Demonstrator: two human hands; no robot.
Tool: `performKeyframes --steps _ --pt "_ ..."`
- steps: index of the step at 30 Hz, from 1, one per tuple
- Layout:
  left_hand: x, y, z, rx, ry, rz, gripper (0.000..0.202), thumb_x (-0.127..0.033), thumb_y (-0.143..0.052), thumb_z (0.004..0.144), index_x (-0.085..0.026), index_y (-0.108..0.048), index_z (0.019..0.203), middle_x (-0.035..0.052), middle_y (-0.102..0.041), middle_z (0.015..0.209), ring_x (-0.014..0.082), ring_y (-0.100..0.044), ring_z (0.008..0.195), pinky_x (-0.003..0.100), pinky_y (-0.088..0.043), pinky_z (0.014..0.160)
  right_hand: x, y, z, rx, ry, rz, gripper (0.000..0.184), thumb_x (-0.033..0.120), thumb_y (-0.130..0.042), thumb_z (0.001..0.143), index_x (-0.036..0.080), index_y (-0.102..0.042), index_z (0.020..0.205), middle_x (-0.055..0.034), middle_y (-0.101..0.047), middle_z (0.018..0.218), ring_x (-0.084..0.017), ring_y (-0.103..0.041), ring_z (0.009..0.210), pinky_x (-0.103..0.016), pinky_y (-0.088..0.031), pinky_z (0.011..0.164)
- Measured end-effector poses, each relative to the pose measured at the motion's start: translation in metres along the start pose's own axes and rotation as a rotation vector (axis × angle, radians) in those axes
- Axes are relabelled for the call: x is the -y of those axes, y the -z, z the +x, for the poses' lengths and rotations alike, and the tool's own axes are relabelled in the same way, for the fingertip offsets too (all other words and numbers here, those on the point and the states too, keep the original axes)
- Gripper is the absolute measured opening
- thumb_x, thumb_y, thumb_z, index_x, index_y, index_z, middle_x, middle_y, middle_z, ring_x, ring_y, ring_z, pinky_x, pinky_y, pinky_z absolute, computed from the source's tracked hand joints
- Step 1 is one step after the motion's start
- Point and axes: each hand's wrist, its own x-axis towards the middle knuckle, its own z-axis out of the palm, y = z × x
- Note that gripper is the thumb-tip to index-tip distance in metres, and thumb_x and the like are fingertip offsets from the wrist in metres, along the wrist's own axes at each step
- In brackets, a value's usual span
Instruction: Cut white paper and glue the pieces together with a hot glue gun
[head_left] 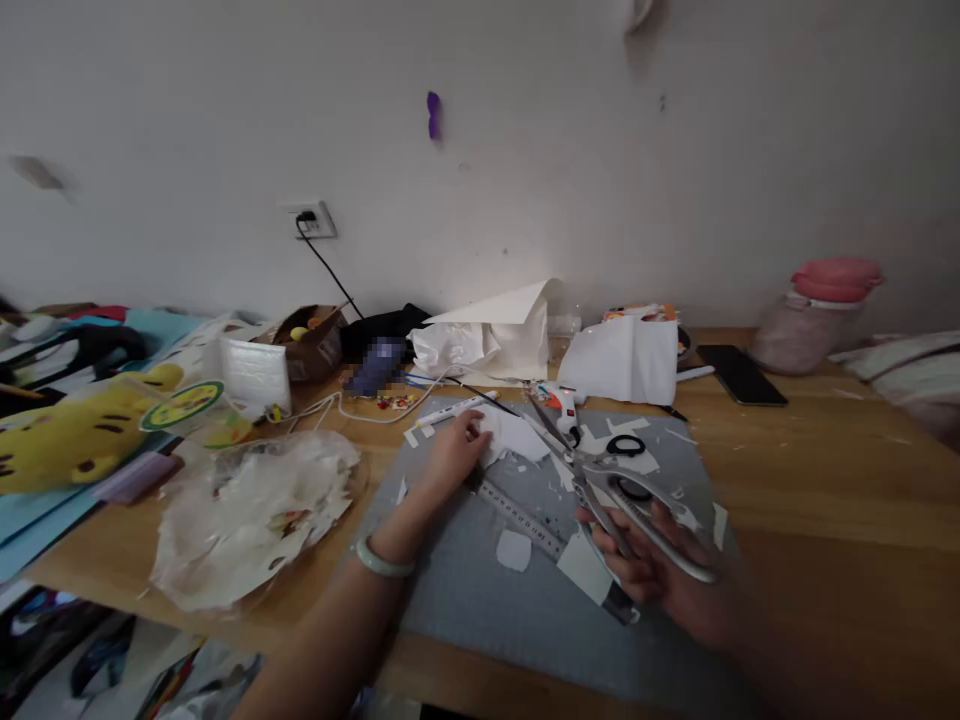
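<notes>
My left hand (459,450) has its fingers curled at the left edge of a white piece of paper (523,440) over the grey mat (465,590). A pair of large scissors (600,490) with silver handles is in my right hand (660,570); its blades are parted and point toward the paper. Below the paper lies a metal ruler (521,517), partly covered by a pale strip. A small white paper cutout (514,550) rests under the ruler. Black rings (625,445) show behind the scissors; what they belong to is partly hidden.
A white glue gun (566,405) and a white pen (450,412) lie along the mat's back edge. Paper scraps are scattered about. At left are a crumpled plastic bag (255,520) and a yellow plush toy (82,430). A phone (742,374) and pink-lidded jar (810,320) stand right.
</notes>
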Motion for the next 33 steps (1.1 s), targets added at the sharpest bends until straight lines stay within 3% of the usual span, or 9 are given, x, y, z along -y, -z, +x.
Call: performKeyframes --steps 4,8,11,13,17,21,26,29,33 --pt "0.004 0.000 0.000 -0.062 -0.027 -0.066 0.013 -0.019 -0.057 0.076 -0.018 -0.059 0.088 0.0011 -0.058 0.074 0.0181 -0.056 0.070 0.029 -0.043 0.068 0.000 0.001 -0.001 0.019 -0.019 0.003 0.048 0.056 -0.073 0.064 0.015 -0.065 0.088 0.0016 -0.042 0.072 -0.004 -0.019 0.052 -0.015 -0.018 0.042" --pt "0.005 0.003 -0.003 -0.245 -0.118 -0.143 0.004 -0.021 -0.057 0.075 -0.020 -0.056 0.072 0.0023 -0.054 0.079 0.0186 -0.053 0.075 0.032 -0.044 0.073 0.002 -0.001 -0.002 -0.012 0.003 -0.051 0.040 0.049 -0.071 0.066 0.017 -0.063 0.088 0.0019 -0.042 0.071 -0.005 -0.017 0.051 -0.017 -0.018 0.041" --pt "0.002 0.007 -0.007 -0.419 -0.158 -0.236 0.007 -0.025 -0.060 0.073 -0.020 -0.056 0.072 0.0056 -0.053 0.093 0.0223 -0.051 0.094 0.034 -0.043 0.079 0.006 -0.003 0.000 -0.090 0.049 -0.245 0.042 0.051 -0.072 0.061 0.019 -0.063 0.086 0.0018 -0.043 0.070 -0.004 -0.020 0.050 -0.018 -0.018 0.041" --pt "-0.001 0.008 -0.012 -0.472 -0.170 -0.357 0.010 -0.028 -0.061 0.072 -0.020 -0.055 0.072 0.0062 -0.054 0.098 0.0229 -0.049 0.100 0.033 -0.041 0.080 0.010 -0.004 0.001 -0.191 0.076 -0.493 0.045 0.052 -0.071 0.057 0.021 -0.063 0.089 0.0013 -0.045 0.068 -0.006 -0.027 0.049 -0.019 -0.023 0.042" --pt "-0.013 0.002 -0.026 -0.301 -0.120 -0.835 0.017 -0.033 -0.059 0.073 -0.020 -0.049 0.069 -0.0015 -0.051 0.070 0.0138 -0.049 0.068 0.025 -0.040 0.064 0.015 -0.005 0.000 -0.442 0.181 -1.189 0.054 0.040 -0.066 0.057 0.018 -0.061 0.106 -0.0061 -0.059 0.082 -0.019 -0.053 0.069 -0.032 -0.045 0.062" --pt "-0.026 -0.008 -0.040 -0.134 0.026 -1.169 0.021 -0.031 -0.063 0.067 -0.019 -0.046 0.068 -0.0062 -0.045 0.061 0.0086 -0.043 0.053 0.020 -0.035 0.053 0.014 -0.005 -0.001 -0.539 0.138 -1.696 0.052 0.029 -0.058 0.063 0.011 -0.060 0.112 -0.0130 -0.065 0.097 -0.030 -0.060 0.090 -0.043 -0.046 0.080" --pt "-0.033 -0.016 -0.047 0.020 0.097 -1.159 0.026 -0.033 -0.068 0.066 -0.018 -0.047 0.067 -0.0069 -0.045 0.057 0.0069 -0.041 0.049 0.019 -0.030 0.049 0.014 0.004 0.002 -0.601 0.176 -1.899 0.064 0.025 -0.056 0.066 0.004 -0.053 0.126 -0.0212 -0.059 0.121 -0.034 -0.055 0.110 -0.047 -0.044 0.093" --pt "-0.034 -0.018 -0.048 0.045 0.129 -1.147 0.028 -0.035 -0.071 0.065 -0.019 -0.048 0.069 -0.0074 -0.044 0.057 0.0068 -0.041 0.048 0.019 -0.029 0.048 0.016 0.012 0.005 -0.584 0.236 -1.992 0.062 0.024 -0.055 0.068 0.001 -0.053 0.126 -0.0219 -0.058 0.122 -0.034 -0.051 0.115 -0.047 -0.040 0.099" --pt "-0.031 -0.019 -0.048 0.071 0.102 -1.108 0.027 -0.037 -0.069 0.068 -0.019 -0.050 0.074 -0.0067 -0.048 0.057 0.0074 -0.043 0.051 0.019 -0.031 0.050 0.013 0.015 0.006 -0.596 0.268 -2.036 0.058 0.025 -0.055 0.071 0.002 -0.054 0.125 -0.0218 -0.060 0.117 -0.035 -0.053 0.111 -0.051 -0.040 0.096"
